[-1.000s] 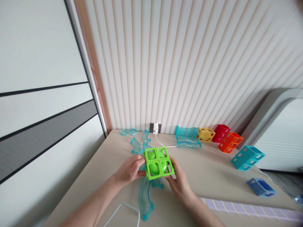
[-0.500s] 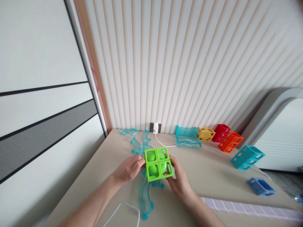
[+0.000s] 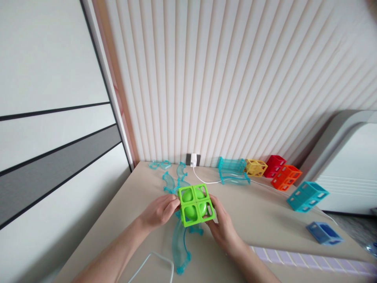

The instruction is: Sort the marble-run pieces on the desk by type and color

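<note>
Between my two hands is a block of bright green hollow cubes [image 3: 196, 204], joined two by two, with rounded green shapes inside the openings. My left hand [image 3: 161, 209] pinches its left edge with closed fingers. From the right side my right hand [image 3: 221, 226] grips it, the fingers partly hidden behind the cubes. The block is held above the table. Below it lies a clear teal curved track piece [image 3: 180, 249], partly covered by the block. More teal curved track pieces [image 3: 169, 182] lie just beyond.
At the back stand teal straight track pieces [image 3: 232, 171], then yellow cubes [image 3: 256, 168], red cubes [image 3: 274, 166] and orange cubes [image 3: 286, 177]. Teal cubes [image 3: 308, 196] and a blue cube [image 3: 324, 232] are at the right. A white cable [image 3: 206, 182] crosses the table [image 3: 253, 212].
Almost nothing differs. The green cubes and both hands have shifted very slightly to the left, and the grip stays the same.
</note>
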Available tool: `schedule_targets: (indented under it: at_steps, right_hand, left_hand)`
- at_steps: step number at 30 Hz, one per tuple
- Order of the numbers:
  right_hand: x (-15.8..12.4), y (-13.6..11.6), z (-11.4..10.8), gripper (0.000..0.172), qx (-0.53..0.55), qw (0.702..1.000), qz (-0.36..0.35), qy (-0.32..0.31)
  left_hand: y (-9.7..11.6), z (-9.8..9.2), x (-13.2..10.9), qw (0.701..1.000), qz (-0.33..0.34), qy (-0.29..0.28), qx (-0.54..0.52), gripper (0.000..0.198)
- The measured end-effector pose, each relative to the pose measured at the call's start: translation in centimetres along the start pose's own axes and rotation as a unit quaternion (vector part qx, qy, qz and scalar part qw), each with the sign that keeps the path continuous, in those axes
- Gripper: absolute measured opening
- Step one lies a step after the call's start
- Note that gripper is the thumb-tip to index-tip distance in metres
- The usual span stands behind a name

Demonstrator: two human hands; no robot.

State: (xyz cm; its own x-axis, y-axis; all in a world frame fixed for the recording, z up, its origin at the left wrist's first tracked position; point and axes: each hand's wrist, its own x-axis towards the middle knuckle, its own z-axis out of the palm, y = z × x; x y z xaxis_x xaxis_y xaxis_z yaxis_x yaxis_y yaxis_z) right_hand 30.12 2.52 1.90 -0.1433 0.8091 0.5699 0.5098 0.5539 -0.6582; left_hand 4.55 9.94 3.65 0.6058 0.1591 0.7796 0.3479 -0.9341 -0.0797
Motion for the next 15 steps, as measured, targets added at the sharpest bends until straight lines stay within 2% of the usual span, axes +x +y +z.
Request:
schedule_targets:
  at_steps: [6, 10, 12, 15]
  right_hand:
    - [-0.1, 0.1, 0.1, 0.053, 0.002, 1.000, -0.006, 0.006]
    - [-0.2, 0.0, 0.3, 0.055, 0.004, 0.999, -0.014, 0.030]
    - [-0.2, -0.1, 0.3, 0.054, 0.001, 0.998, -0.014, 0.059]
    - [0.0, -0.3, 0.4, 0.051, -0.013, 0.995, -0.004, 0.102]
  left_hand:
    - [-0.1, 0.2, -0.2, 1.000, -0.008, 0.020, -0.020, 0.021]
    - [0.0, 1.3, -0.9, 0.997, -0.037, 0.042, -0.044, 0.034]
    - [0.3, 1.9, -1.1, 0.994, -0.069, 0.048, -0.066, 0.044]
    - [1.2, 2.3, -1.0, 0.977, -0.151, 0.045, -0.145, 0.049]
